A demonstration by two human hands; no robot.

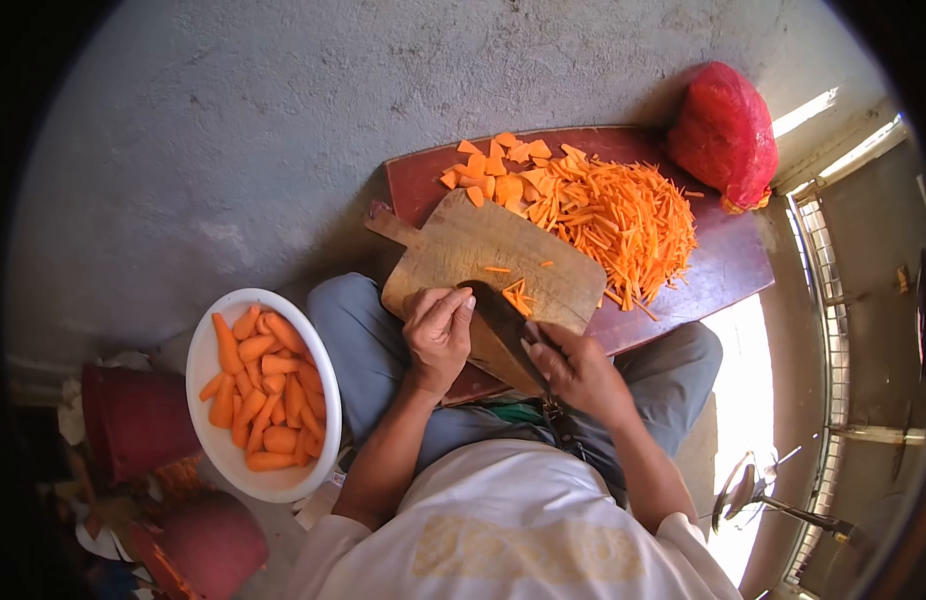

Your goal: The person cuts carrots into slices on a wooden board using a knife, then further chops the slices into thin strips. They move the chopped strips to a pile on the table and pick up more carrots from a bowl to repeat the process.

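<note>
My right hand [580, 375] is wrapped around the handle of a wide, dark-bladed knife [505, 325], which lies slantwise over the wooden cutting board [448, 240]. By the far end of the blade, my left hand [440, 335] is closed, thumb and fingertips pinched together; what they hold, if anything, is hidden. A few carrot strips [518, 298] lie on the board just beyond the blade. Behind the board is a large heap of carrot sticks [628, 225], with flat carrot slices [491, 168] at its left.
A white basin [333, 420] of peeled whole carrots stands at my left. The dark red table [728, 255] bears the board, heap and a red bag [725, 130]. Red buckets [133, 420] sit at lower left. A grey wall [233, 130] rises behind.
</note>
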